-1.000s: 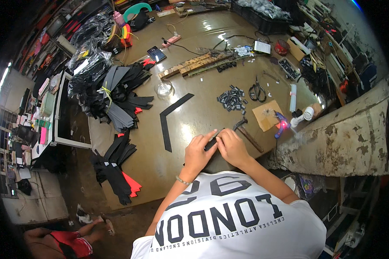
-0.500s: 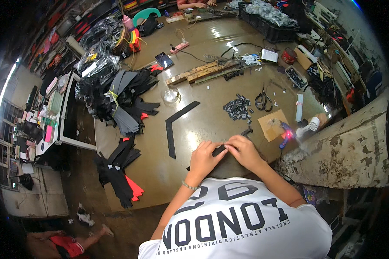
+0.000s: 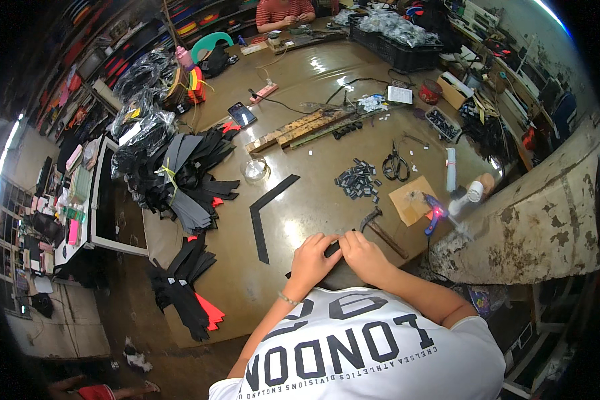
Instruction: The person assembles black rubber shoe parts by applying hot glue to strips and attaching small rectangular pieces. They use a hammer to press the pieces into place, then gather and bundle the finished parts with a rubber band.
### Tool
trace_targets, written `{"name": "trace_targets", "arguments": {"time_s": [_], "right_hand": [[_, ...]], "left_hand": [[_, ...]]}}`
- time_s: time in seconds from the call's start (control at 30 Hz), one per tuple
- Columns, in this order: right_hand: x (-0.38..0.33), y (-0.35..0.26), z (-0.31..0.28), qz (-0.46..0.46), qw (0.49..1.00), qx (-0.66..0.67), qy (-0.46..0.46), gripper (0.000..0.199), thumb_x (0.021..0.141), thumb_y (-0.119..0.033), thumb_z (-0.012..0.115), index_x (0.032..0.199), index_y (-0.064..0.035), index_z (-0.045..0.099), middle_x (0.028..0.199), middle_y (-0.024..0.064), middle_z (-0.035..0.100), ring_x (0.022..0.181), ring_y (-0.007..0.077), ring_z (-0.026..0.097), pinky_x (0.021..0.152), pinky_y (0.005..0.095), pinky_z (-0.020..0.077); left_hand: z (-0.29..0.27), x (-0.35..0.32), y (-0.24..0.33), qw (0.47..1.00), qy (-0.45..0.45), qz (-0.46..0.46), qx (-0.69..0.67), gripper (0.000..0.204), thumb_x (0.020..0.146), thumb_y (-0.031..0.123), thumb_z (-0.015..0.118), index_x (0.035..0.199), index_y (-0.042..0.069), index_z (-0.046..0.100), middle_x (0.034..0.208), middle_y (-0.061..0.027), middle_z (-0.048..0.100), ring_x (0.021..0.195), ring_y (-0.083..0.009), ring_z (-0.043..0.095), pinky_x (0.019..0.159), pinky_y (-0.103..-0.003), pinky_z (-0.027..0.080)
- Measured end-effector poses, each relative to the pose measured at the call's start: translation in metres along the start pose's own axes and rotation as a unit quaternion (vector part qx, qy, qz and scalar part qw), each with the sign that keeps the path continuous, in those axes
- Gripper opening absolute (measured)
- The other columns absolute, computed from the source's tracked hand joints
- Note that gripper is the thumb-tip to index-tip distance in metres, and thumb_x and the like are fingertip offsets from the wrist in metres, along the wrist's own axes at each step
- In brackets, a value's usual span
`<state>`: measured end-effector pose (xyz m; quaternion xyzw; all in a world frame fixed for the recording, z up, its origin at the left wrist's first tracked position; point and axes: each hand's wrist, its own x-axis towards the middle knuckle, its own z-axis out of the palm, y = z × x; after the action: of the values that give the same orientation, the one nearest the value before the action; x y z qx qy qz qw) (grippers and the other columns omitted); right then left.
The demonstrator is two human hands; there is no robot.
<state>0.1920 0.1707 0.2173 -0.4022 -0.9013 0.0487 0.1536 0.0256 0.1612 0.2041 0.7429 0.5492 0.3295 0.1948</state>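
Counter [image 3: 240, 297], broad, brown and glossy-topped: spread out in front of the person, bearing the loose goods and tools.
Large pile of black and grey fabric strips [image 3: 187, 170]: along the counter's left side, bound with a yellow-green tie.
Deep black plastic crate [image 3: 395, 55]: at the far right, heaped with clear plastic bags [image 3: 397, 28].
Long, worn wooden bars [image 3: 293, 130]: side by side, slanting across the middle, well beyond the hands.
Angled flat black strip [image 3: 259, 235]: lying by itself left of the hands, its bend toward the pile.
Left hand [image 3: 315, 260]: fingers and thumb closed, holding a narrow black strip [image 3: 332, 249].
Right hand [image 3: 365, 258]: fingertips pinched together at the far end of that narrow black strip, close against the left fingertips.
Hammer with brown handle and dark metal head [image 3: 388, 240]: just beside the right hand, head pointing away from the person.
Tan square sheet [image 3: 409, 200]: near the hammer, a purple-and-blue tool with a red light [image 3: 436, 213] at its right edge.
Black-handled scissors [image 3: 397, 167]: beyond the sheet.
Small black and grey rectangular pieces [image 3: 358, 180]: heaped left of the scissors.
Narrow black strip: between both hands near the counter's close edge, mostly hidden by fingers.
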Motion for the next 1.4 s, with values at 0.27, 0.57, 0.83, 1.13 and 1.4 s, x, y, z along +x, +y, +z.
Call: {"name": "trace_targets", "arguments": {"time_s": [0.27,0.57,0.83,1.13,1.4], "right_hand": [[-0.003,0.009,0.007,0.013,0.999,0.052,0.008,0.035,0.075,0.000,0.058,0.109,0.0073,0.054,0.106,0.0179,0.056,0.096,0.0306,0.057,0.083,0.0339,0.0513],[0.010,0.004,-0.001,-0.040,0.996,-0.028,-0.068,0.030,0.072,0.000,0.061,0.101,0.0065,0.056,0.094,0.0178,0.057,0.091,0.0292,0.059,0.078,0.0340,0.0532],[0.014,0.010,0.003,-0.004,0.997,0.039,-0.072,0.022,0.075,-0.006,0.065,0.093,0.0030,0.056,0.089,0.0180,0.058,0.086,0.0329,0.061,0.074,0.0366,0.0530],[0.003,0.006,0.011,0.019,0.995,0.090,0.033,0.020,0.076,-0.004,0.062,0.094,0.0005,0.055,0.092,0.0166,0.059,0.085,0.0333,0.064,0.072,0.0390,0.0554],[0.004,0.131,0.055,0.240,0.734,0.625,0.115,0.007,0.096,-0.009,0.054,0.096,-0.0021,0.056,0.086,0.0065,0.063,0.074,0.0156,0.066,0.067,0.0310,0.0566]], "left_hand": [[0.002,0.005,0.002,1.000,0.002,-0.008,0.023,0.025,0.077,0.023,0.074,0.099,0.013,0.072,0.077,-0.0061,0.058,0.076,-0.0261,0.061,0.065,-0.037,0.052],[-0.002,0.001,-0.006,1.000,0.006,-0.004,0.009,0.025,0.075,0.022,0.075,0.098,0.010,0.072,0.074,-0.0073,0.057,0.073,-0.0268,0.060,0.065,-0.037,0.051],[-0.002,-0.004,-0.004,1.000,-0.011,0.008,0.024,0.028,0.076,0.024,0.074,0.100,0.010,0.073,0.075,-0.0071,0.057,0.072,-0.0259,0.060,0.064,-0.036,0.050],[0.000,-0.009,0.002,0.997,0.045,0.043,0.045,0.028,0.075,0.020,0.078,0.101,0.010,0.073,0.091,-0.0048,0.063,0.081,-0.0250,0.061,0.067,-0.035,0.050],[-0.003,-0.009,0.008,0.998,0.044,0.026,0.029,0.020,0.080,0.015,0.076,0.097,0.007,0.074,0.083,-0.0085,0.065,0.074,-0.0237,0.059,0.066,-0.033,0.047]]}}
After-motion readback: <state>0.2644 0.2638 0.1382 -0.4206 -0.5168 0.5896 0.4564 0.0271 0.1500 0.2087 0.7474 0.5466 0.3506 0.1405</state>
